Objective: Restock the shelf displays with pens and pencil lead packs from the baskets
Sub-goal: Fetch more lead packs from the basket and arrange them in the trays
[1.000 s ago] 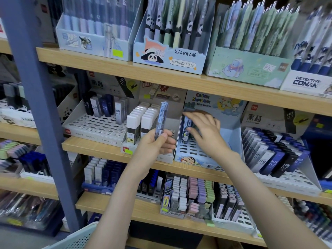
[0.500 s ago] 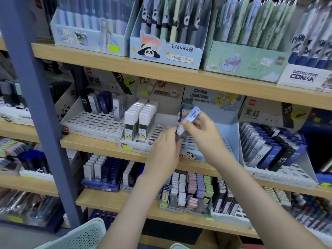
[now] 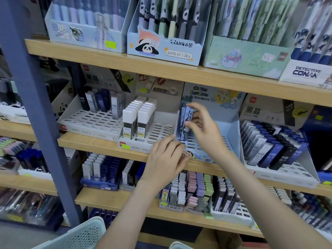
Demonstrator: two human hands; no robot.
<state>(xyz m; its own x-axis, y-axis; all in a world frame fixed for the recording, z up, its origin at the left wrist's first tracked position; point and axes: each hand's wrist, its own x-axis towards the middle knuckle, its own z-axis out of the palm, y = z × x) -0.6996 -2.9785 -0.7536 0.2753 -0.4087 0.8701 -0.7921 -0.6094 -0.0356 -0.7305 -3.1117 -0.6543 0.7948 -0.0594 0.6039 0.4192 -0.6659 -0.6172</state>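
Right hand point(image 3: 203, 127) in pinch on upright lead pack point(image 3: 185, 119) in blue tray point(image 3: 231, 135); left hand point(image 3: 166, 158) just below, grip unclear

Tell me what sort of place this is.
Most likely a stationery shop: wooden shelves hold branded display boxes of pens, slotted trays of HB 0.7 lead packs and yellow price stickers. The right hand pinches a cartoon lead pack there.
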